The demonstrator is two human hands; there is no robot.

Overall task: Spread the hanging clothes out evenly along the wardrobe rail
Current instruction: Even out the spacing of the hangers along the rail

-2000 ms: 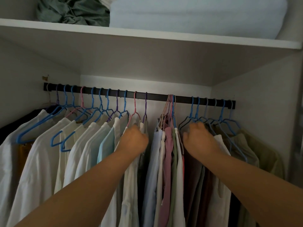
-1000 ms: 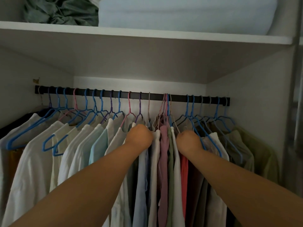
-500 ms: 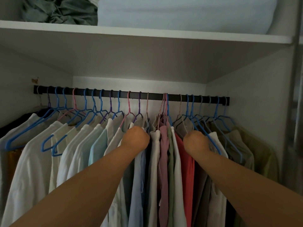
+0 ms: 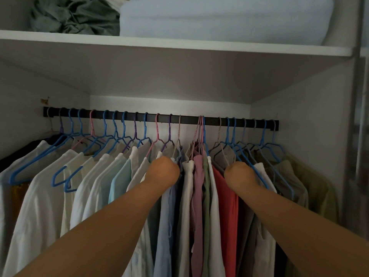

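Observation:
A black wardrobe rail (image 4: 187, 119) carries several shirts on blue, pink, purple and beige hangers. A tight bunch of hangers (image 4: 200, 132) near the middle holds white, pink (image 4: 197, 186) and green garments pressed together. My left hand (image 4: 162, 170) is pushed in just left of the bunch, curled on the shoulder of a light blue shirt (image 4: 165, 226). On the bunch's right side, my right hand (image 4: 239, 173) grips the top of a red garment (image 4: 225, 196) on a beige hanger. The fingers of both hands are hidden among the cloth.
Two bare blue hangers (image 4: 65, 178) dangle low among the white shirts on the left. A white shelf (image 4: 179, 44) above holds pale folded bedding (image 4: 219, 17) and crumpled green cloth (image 4: 75, 17). The wardrobe's right wall (image 4: 309, 126) stands close to the last hangers.
A light blue shirt has slid left off the middle bunch with my left hand. The red garment has slid right with my right hand, leaving small gaps beside the bunch.

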